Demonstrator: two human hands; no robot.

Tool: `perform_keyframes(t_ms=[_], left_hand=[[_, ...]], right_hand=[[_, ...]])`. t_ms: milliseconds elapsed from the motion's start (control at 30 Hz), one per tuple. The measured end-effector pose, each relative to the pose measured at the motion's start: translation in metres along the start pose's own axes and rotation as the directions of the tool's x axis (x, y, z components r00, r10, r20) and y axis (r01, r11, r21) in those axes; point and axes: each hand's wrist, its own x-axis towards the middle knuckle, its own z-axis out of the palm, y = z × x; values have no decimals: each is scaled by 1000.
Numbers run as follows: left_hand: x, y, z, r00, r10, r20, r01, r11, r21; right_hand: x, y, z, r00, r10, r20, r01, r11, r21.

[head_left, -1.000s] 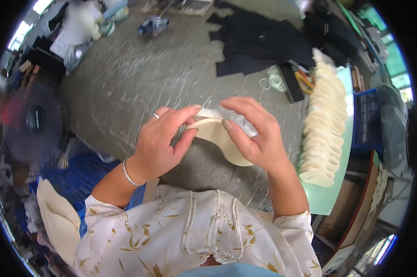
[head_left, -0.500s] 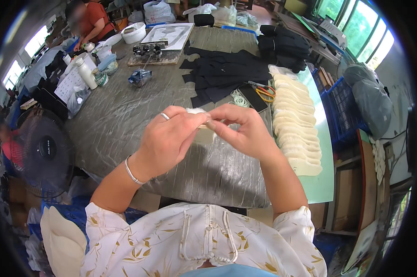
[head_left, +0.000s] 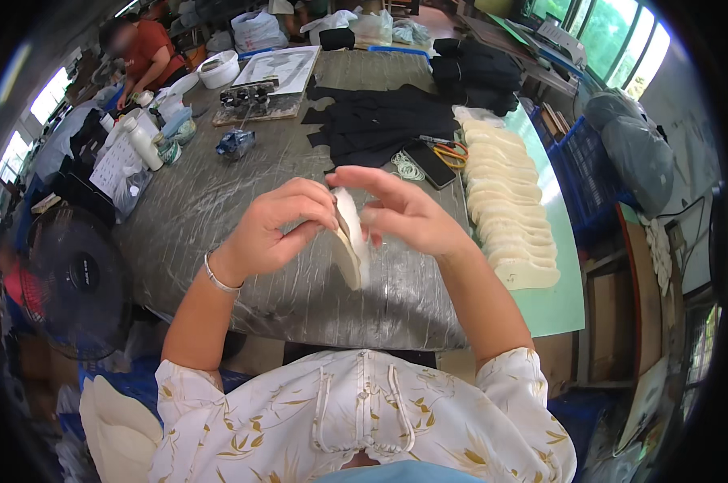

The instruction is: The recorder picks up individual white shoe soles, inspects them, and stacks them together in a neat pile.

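A cream insole with a fluffy white side (head_left: pixel 349 241) is held up edge-on over the table in front of me. My left hand (head_left: pixel 279 221) pinches its upper end between thumb and fingers. Close on its other side is my right hand (head_left: pixel 408 213), fingers spread apart, the index finger reaching over the top of the insole. Whether a right fingertip touches it is hard to tell. To the right, a long overlapping row of similar cream insoles (head_left: pixel 509 201) lies on a pale green sheet (head_left: pixel 545 310).
Black fabric pieces (head_left: pixel 380 121) lie ahead, near a dark phone (head_left: pixel 430 165), a coil of pale cord (head_left: pixel 407 166) and a yellow-and-red-handled tool (head_left: pixel 451 153). Bottles (head_left: pixel 144 145) stand at the left, above a fan (head_left: pixel 80 274). Another person (head_left: pixel 145 56) works at the far left.
The insole has turned edge-on, showing its white side to the right. My right hand has come off the pinch and spread its fingers; my left hand keeps hold. The view has shifted slightly.
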Motion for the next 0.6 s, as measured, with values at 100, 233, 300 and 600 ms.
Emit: perform_keyframes(t_ms=[100, 233, 300, 600], left_hand=[[-2, -7, 1, 998, -51, 26, 54, 990, -133], [-14, -34, 5, 991, -136, -11, 116, 884, -453], [-20, -41, 8, 980, -196, -32, 156, 859, -487], [-35, -31, 9, 740, -653, -161, 562, 731, -387]], right_hand=[[2, 12, 4, 1000, -25, -1, 24, 987, -161], [9, 29, 17, 966, -217, -144, 143, 904, -404], [11, 36, 23, 920, -347, -181, 204, 820, -534], [15, 39, 28, 923, -345, -168, 194, 797, -573]])
